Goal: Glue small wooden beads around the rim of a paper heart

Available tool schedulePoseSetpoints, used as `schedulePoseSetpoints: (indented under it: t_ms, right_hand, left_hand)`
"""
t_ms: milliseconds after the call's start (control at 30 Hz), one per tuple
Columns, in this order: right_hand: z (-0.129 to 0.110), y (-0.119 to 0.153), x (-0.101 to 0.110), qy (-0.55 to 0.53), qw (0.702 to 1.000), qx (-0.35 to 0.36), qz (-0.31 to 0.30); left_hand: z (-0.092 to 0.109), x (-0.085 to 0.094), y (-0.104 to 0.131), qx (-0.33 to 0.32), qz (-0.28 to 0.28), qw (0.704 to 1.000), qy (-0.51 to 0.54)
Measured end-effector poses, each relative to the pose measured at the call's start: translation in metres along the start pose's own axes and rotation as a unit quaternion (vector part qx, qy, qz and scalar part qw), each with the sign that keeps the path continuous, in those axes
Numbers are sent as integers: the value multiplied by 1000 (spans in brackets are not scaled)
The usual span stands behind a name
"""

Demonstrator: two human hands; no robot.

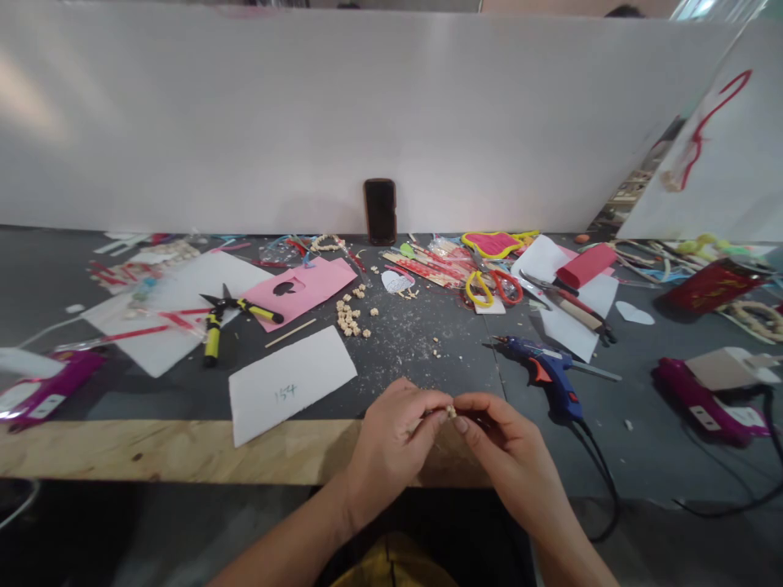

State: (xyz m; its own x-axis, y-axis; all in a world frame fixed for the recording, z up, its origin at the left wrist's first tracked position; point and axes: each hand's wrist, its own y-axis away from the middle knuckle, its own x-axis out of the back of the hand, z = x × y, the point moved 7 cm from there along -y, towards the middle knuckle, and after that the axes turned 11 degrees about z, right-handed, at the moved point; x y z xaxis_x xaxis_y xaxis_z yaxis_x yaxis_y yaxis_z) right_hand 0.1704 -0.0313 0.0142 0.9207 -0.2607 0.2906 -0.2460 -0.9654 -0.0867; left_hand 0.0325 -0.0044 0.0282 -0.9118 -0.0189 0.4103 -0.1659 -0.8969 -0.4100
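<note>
Close to the table's front edge, my left hand (391, 432) and my right hand (514, 444) meet fingertip to fingertip. Both are closed in a pinch on a small cream-coloured knobbly piece (451, 412), mostly covered by the fingers. A pile of similar knobbly pieces (348, 316) lies farther back to the left, with a few crumbs scattered around. To the right of my right hand rests a blue glue gun (544, 367), its nozzle pointing left. A white card (294, 387) with handwriting lies left of my left hand.
Yellow-black pliers (223, 314) rest by a pink card (299, 293). Scissors (493, 285) and patterned strips (422, 265) lie farther back. A phone (380, 212) leans on the white partition (379, 106). Purple power strips (703, 403) sit at both sides; the glue gun's cord (603, 465) hangs over the front edge.
</note>
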Motion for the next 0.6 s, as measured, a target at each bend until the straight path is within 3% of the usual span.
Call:
schedulePoseSetpoints:
  t_ms: [133, 600]
  right_hand:
    - [-4, 0, 0, 10, 1000, 13, 7]
    - [-6, 2, 1, -4, 999, 45, 24]
  left_hand:
    - [-5, 2, 1, 41, 2, 999, -8]
    - [-1, 4, 2, 20, 13, 999, 27]
